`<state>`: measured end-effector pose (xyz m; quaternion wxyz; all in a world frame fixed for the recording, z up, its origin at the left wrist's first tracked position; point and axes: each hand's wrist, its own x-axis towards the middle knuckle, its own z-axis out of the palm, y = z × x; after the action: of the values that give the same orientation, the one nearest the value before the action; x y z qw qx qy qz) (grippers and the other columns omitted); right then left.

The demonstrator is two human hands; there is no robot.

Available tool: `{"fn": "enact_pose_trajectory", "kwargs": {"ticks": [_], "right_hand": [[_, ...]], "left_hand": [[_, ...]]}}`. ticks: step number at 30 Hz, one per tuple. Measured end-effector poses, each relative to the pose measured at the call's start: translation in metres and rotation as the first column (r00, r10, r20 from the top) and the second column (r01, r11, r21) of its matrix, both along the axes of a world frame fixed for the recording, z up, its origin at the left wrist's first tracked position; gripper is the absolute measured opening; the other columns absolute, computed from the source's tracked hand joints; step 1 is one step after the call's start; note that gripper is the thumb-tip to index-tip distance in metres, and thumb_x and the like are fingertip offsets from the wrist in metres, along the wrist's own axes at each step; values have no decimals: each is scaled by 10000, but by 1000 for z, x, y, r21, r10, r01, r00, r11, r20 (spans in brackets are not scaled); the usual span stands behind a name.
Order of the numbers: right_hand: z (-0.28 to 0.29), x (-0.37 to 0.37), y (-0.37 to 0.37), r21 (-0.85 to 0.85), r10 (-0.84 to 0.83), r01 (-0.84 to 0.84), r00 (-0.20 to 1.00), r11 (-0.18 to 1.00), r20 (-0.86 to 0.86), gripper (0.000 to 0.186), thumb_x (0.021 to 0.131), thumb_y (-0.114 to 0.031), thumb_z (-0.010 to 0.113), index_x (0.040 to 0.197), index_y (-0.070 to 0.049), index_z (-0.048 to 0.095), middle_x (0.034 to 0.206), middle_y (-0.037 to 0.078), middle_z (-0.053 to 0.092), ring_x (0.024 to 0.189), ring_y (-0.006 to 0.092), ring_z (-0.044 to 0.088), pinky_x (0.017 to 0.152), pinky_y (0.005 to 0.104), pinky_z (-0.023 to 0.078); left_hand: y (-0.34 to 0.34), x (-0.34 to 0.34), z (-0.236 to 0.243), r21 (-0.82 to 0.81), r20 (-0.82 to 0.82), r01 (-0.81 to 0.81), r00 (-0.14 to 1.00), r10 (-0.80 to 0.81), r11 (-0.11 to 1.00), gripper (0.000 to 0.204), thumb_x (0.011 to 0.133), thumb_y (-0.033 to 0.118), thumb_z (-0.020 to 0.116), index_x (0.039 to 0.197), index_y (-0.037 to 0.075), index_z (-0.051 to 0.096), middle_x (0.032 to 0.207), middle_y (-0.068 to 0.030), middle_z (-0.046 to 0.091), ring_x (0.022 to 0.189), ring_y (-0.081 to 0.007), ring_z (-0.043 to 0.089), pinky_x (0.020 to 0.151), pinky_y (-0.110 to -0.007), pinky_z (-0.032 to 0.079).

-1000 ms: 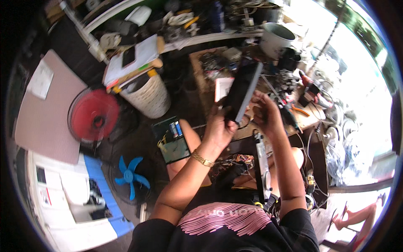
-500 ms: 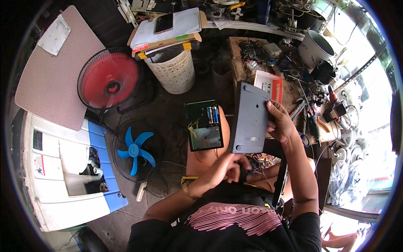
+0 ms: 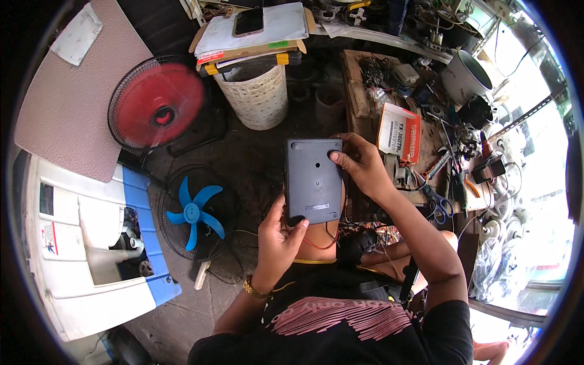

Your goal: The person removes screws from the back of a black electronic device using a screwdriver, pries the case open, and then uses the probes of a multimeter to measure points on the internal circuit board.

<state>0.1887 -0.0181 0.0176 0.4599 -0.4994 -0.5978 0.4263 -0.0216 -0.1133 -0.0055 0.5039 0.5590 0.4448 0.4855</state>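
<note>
A dark grey multimeter back cover (image 3: 315, 185) lies flat side up over my thigh, with a small hole in its middle and a foot at each corner that shows. My left hand (image 3: 280, 236) grips its lower left corner, thumb on top. At the upper right corner my right hand (image 3: 363, 165) pinches the edge, its thumb also on top. The multimeter's circuit board and batteries are hidden beneath the cover. Thin red and black leads (image 3: 331, 238) come out below its lower edge. I cannot tell whether the cover is seated.
On the right a wooden bench (image 3: 359, 91) carries a red and white box (image 3: 398, 132), blue-handled scissors (image 3: 439, 205) and tools. Left of me are a blue fan blade (image 3: 192, 213), a red fan (image 3: 159, 109) and a white washing machine body (image 3: 79, 292). A woven basket (image 3: 255, 100) stands ahead.
The cover has moved left and down over the open multimeter, hiding its board and batteries. My left hand has risen from below to grip the lower left corner.
</note>
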Motion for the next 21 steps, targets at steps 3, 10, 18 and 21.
{"fn": "enact_pose_trajectory", "kwargs": {"ticks": [3,10,18,21], "right_hand": [[-8,-2,2,-24,-15,15,1000,1000,-14,406,856,-206,722,1118,74,590,911,122,666,855,150,599,785,292,486],[-17,-1,5,-27,-41,41,999,999,16,390,853,-171,720,1127,71,584,928,135,670,894,153,611,801,300,490],[-19,-5,3,-59,-50,52,998,997,37,481,820,-136,743,1213,46,532,951,167,669,879,154,617,778,302,498],[-19,-8,-1,-56,-54,54,999,997,-3,493,810,-136,752,1215,38,532,941,169,671,834,163,624,748,308,504]], "left_hand": [[0,1,1,62,-122,-11,992,19,998,659,810,44,698,1385,-46,389,1173,-199,590,971,-207,634,789,-289,523],[6,1,13,276,-657,14,732,178,961,834,706,210,785,1391,-40,378,1154,-193,464,1016,-336,570,789,-384,521],[12,-5,-1,228,-554,35,827,100,973,830,706,177,777,1393,-46,370,1180,-205,399,1102,-344,483,915,-400,446],[11,-8,-6,236,-561,64,824,82,970,800,771,214,738,1400,-77,338,1208,-211,389,1126,-342,474,919,-397,446]]}}
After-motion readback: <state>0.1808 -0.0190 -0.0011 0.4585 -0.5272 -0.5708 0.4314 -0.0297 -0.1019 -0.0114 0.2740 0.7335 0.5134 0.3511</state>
